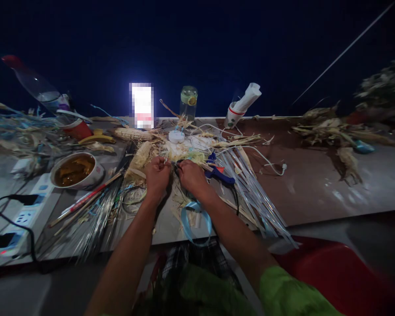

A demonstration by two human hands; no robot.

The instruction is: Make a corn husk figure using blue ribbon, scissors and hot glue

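Note:
My left hand [157, 176] is closed in a pinch near the middle of the table, a small pale bit showing at its fingertips. Close beside it, my right hand [191, 176] is closed too, with something small and dark at its fingertips that I cannot make out. Corn husk scraps [179, 193] lie beneath and around both hands. A corn cob [143, 153] rests just beyond my left hand. To the right of my right hand lies a blue glue gun [220, 174]. Below my right wrist is a loop of light blue ribbon [185, 224].
Clear glue sticks [260, 193] spread at right, thin wires [100, 221] at left. A bowl of brown liquid [100, 173] and a power strip [28, 215] stand further left. Along the back are a lit, blurred-out screen [142, 105], a drink bottle [188, 103] and a cup [233, 116].

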